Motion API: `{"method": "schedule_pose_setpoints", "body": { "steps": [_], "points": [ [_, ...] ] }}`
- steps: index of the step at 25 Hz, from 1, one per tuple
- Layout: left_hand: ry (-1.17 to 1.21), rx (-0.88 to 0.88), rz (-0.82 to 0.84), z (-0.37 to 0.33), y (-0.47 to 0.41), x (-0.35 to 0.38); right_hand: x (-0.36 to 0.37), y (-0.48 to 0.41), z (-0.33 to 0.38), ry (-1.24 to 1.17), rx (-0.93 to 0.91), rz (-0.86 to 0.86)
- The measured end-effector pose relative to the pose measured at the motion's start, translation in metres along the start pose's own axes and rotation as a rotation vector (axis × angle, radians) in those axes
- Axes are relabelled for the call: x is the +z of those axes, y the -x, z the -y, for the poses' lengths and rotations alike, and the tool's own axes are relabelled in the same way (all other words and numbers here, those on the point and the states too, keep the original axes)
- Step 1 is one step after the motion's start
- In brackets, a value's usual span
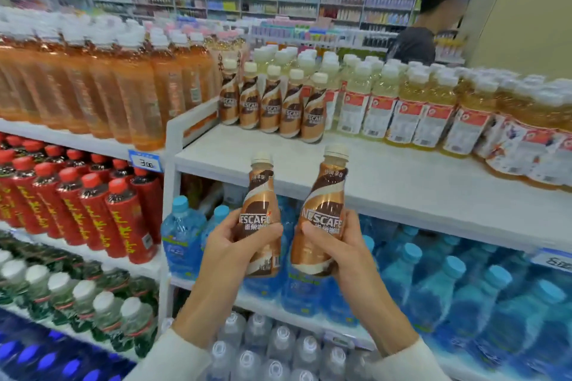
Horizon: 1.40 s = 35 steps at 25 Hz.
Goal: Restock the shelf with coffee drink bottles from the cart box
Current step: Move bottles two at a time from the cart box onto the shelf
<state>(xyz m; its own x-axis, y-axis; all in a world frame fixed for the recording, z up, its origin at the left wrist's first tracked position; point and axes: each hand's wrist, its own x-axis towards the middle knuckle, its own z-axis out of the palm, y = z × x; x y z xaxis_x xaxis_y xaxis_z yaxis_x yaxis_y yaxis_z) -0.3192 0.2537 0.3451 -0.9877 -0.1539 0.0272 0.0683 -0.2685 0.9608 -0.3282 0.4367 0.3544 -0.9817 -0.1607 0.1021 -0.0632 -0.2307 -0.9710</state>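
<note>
I hold two brown-and-gold coffee drink bottles upright in front of the shelves. My left hand (230, 244) grips the lower half of the left bottle (260, 198). My right hand (339, 244) grips the right bottle (325, 195), which leans slightly right. Both bottles hover just below the front edge of the white top shelf (387, 176). Several matching coffee bottles (272, 102) stand in a row at the back left of that shelf. The cart box is out of view.
Orange tea bottles (93, 86) fill the shelf to the left, pale yellow drink bottles (418, 108) the right of the top shelf. Red bottles (93, 210) and blue water bottles (448, 288) sit below. A person (433, 25) stands at the back right.
</note>
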Motion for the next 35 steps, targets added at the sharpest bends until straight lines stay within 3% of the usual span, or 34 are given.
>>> {"method": "schedule_pose_setpoints", "body": {
  "steps": [10,19,26,35],
  "points": [
    [-0.143,0.302,0.223,-0.050,-0.117,0.076,-0.034,-0.087,0.065,0.253,-0.234,-0.182],
    [-0.284,0.363,0.283,-0.018,-0.156,0.082,-0.051,-0.115,0.036,0.301,-0.193,-0.261],
    [-0.366,0.350,0.315,-0.005,-0.152,0.074,-0.055,-0.110,0.032,0.360,-0.175,-0.209],
    [-0.467,0.399,0.118,0.000,-0.135,0.069,-0.036,-0.090,0.012,0.551,-0.290,-0.515]
  ]
}}
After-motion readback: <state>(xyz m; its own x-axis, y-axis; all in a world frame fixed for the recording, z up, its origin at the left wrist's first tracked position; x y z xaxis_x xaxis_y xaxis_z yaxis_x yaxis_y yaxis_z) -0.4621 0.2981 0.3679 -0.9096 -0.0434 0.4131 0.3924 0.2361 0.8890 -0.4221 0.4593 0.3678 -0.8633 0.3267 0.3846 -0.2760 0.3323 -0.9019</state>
